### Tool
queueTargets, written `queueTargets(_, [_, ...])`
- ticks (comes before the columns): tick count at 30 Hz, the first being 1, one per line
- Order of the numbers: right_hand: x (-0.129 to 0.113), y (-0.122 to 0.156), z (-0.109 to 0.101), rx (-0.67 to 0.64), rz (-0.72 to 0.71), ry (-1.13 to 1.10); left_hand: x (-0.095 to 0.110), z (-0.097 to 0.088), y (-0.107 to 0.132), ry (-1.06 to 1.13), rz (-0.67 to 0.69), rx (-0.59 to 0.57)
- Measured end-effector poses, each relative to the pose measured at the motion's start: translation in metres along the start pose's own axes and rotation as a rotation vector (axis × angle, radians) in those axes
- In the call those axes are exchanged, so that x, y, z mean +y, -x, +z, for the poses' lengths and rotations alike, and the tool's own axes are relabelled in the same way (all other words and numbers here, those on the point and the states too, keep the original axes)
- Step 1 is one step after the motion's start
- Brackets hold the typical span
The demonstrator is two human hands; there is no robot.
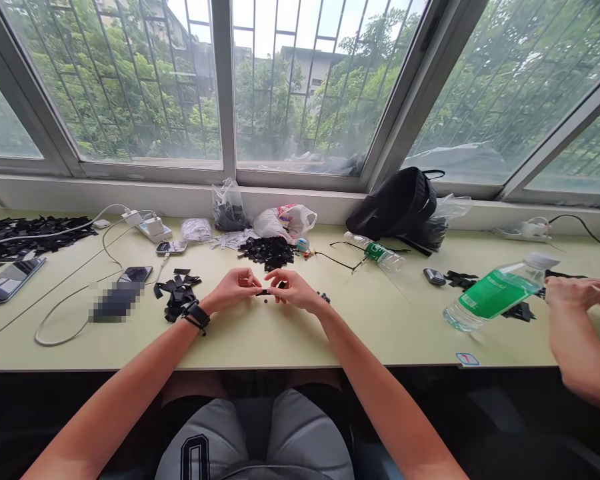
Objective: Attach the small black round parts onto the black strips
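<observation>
My left hand (234,289) and my right hand (295,291) meet above the pale green desk (380,340), pinching a small black piece (265,292) between their fingertips. The piece looks like plastic, but its exact form is too small to tell. A tiny black bit (265,302) lies on the desk just below it. Nearest my left hand is a heap of flat black pieces (177,295). A larger black heap (270,252) lies ahead of my hands, and a few small black parts (323,297) sit beside my right hand.
A co-worker's hand (575,293) is at the right, next to a green-labelled water bottle (497,297). Phones (136,274), a power strip (153,229), cables, plastic bags (229,207), a black backpack (393,203) and another black heap (30,237) lie about the desk.
</observation>
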State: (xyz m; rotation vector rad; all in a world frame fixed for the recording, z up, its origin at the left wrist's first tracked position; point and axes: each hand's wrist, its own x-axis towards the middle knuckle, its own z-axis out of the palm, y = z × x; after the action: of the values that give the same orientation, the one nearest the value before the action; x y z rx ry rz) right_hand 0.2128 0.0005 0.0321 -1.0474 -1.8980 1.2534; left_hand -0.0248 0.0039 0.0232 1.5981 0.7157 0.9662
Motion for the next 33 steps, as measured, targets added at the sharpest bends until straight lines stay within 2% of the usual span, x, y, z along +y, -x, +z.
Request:
queueTargets(7, [0.004, 0.003, 0.003, 0.029, 0.088, -0.021, -0.005, -0.001, 0.0, -0.077, -0.038, -0.034])
queueTargets(13, [0.004, 0.006, 0.003, 0.009, 0.14, -0.041, -0.006, 0.001, 0.0, -0.151, -0.013, -0.079])
queueTargets(21, [0.009, 0.005, 0.008, -0.004, 0.108, -0.021, -0.012, 0.0, 0.0, -0.261, -0.005, -0.116])
queueTargets(24, [0.011, 0.002, 0.007, 0.065, 0.08, 0.04, -0.01, 0.001, 0.001, -0.352, 0.022, -0.149])
queueTargets(27, [0.01, 0.001, -0.012, 0.227, -0.023, 0.182, -0.005, 0.002, 0.002, -0.49, 0.118, -0.176])
queueTargets(30, [0.01, 0.008, -0.052, 0.346, -0.05, 0.272, 0.0, 0.003, 0.003, -0.645, 0.257, -0.205])
queueTargets(33, [0.015, 0.022, -0.091, 0.31, 0.06, 0.394, 0.004, 0.003, 0.003, -0.765, 0.296, -0.225])
